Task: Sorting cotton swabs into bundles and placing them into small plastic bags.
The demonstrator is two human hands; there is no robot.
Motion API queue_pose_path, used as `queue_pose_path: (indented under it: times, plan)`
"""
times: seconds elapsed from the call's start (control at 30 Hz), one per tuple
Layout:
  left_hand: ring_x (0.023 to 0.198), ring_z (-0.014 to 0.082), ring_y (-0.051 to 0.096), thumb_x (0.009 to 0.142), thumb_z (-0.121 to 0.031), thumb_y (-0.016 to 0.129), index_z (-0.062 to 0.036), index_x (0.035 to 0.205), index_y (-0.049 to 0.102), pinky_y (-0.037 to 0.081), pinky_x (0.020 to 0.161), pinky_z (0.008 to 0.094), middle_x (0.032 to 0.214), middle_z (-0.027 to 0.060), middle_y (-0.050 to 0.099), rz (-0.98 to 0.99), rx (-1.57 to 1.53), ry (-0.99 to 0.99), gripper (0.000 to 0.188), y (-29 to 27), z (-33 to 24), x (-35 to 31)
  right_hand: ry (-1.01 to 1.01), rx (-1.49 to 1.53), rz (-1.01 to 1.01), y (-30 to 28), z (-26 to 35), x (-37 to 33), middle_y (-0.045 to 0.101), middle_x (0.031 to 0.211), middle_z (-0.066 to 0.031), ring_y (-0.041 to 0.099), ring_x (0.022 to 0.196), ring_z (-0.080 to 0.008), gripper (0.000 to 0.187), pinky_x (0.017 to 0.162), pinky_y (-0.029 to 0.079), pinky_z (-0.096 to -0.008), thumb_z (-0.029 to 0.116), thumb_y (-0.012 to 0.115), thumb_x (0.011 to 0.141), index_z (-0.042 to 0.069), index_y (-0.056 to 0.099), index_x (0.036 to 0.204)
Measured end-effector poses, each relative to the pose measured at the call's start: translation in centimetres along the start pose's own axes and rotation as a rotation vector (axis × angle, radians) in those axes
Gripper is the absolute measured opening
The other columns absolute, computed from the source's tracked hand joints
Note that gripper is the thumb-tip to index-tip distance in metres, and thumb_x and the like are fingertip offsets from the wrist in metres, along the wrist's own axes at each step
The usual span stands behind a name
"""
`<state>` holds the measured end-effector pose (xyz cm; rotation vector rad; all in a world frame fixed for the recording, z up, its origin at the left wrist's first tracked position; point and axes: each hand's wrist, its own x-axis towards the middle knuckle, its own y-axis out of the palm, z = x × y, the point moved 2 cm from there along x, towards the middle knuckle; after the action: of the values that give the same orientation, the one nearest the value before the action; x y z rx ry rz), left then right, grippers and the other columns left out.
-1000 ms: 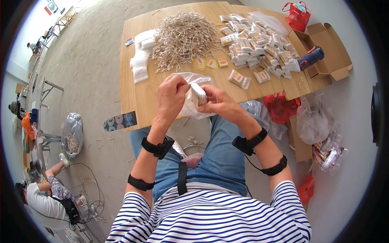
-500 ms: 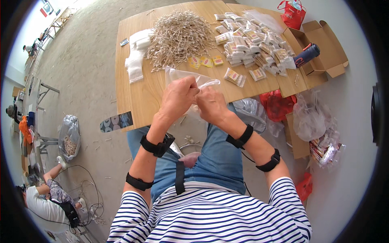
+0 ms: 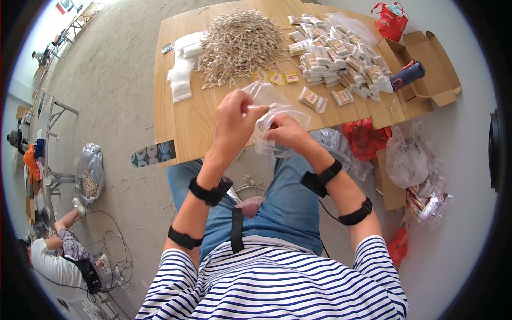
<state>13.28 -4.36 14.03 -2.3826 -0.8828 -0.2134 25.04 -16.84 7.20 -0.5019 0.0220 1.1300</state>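
A clear plastic bag [image 3: 266, 95] is stretched between my two hands above the table's near edge. My left hand [image 3: 232, 121] pinches it at the left, thumb pointing inward. On the other side, my right hand [image 3: 290, 133] grips the bag with bent fingers, partly behind the film. Beyond them lies a big heap of loose cotton swabs [image 3: 242, 45], with several yellow cards [image 3: 276, 78] at its near edge. A stack of white plastic bags [image 3: 181, 80] lies left of the heap. To the right are a pile of packed cotton swabs [image 3: 338, 58] and a packet [image 3: 312, 100] set apart.
An open cardboard box [image 3: 434, 66] with a dark blue bottle [image 3: 407, 76] stands on the right, near a red bag [image 3: 391, 21]. Plastic bags [image 3: 405, 160] hang below the table's right side. At lower left a person [image 3: 58, 261] sits near cables and a bag of swabs [image 3: 89, 178].
My hands have moved apart, the right one slightly down and to the right. The clear bag between them has opened out and shifted right.
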Motion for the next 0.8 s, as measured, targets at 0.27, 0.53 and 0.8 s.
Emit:
queue_pose_path:
  times: [0.27,0.53,0.8]
  plan:
    - [0.061,0.0117,0.058,0.082,-0.012,0.075,-0.0003,0.084,0.056,0.048,0.056,0.0292,0.068,0.0071,0.060,0.053,-0.237,-0.346,0.023,2.3,1.0,-8.7,0.123,0.338,0.044,0.8,1.0,0.0,0.062,0.076,0.0024,0.054,0.064,-0.0067,0.014,0.055,0.043,-0.0238,0.011,0.074,0.081,0.004,0.071,0.092]
    - [0.064,0.0122,0.065,0.086,0.000,0.059,-0.0016,0.085,0.056,0.052,0.058,0.0252,0.075,0.0063,0.065,0.235,-0.745,-0.462,0.003,3.7,1.3,-8.6,-0.066,0.114,0.045,1.4,0.1,1.0,0.068,0.086,-0.0029,0.062,0.074,-0.0119,0.023,0.065,0.052,-0.0304,0.011,0.074,0.080,0.003,0.070,0.101]
    - [0.066,0.0120,0.064,0.088,-0.008,0.065,-0.0045,0.086,0.059,0.053,0.063,0.0251,0.078,0.0078,0.068,0.490,-1.003,-0.514,0.007,0.9,0.8,-8.2,-0.018,0.032,0.427,1.8,-1.3,1.4,0.068,0.112,-0.0082,0.063,0.095,-0.0136,0.042,0.077,0.055,-0.0307,0.018,0.068,0.091,0.002,0.060,0.130]
